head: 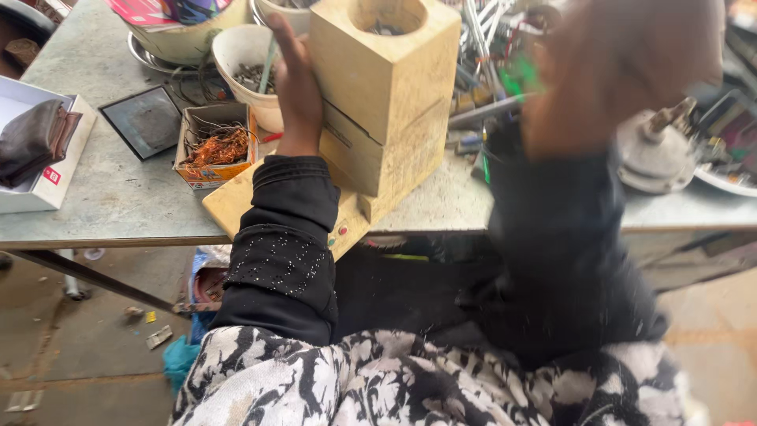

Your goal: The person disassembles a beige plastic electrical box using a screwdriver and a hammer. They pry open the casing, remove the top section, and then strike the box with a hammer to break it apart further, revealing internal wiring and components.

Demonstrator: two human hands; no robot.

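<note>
Cluttered grey workbench (118, 197) is carrying a tall wooden block (384, 95) near its front edge. Left hand (296, 87) is lying flat against its side, steadying it; it looks heavy and rigid, best gripped by its sides. Right hand (615, 63) is blurring above, grip unclear.

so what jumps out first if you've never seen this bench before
A tall pale wooden block with a round hole in its top stands at the middle of the grey table, the left hand flat against its side. The right hand is a raised blur. Left of the block, a small box of orange copper wire.
</note>
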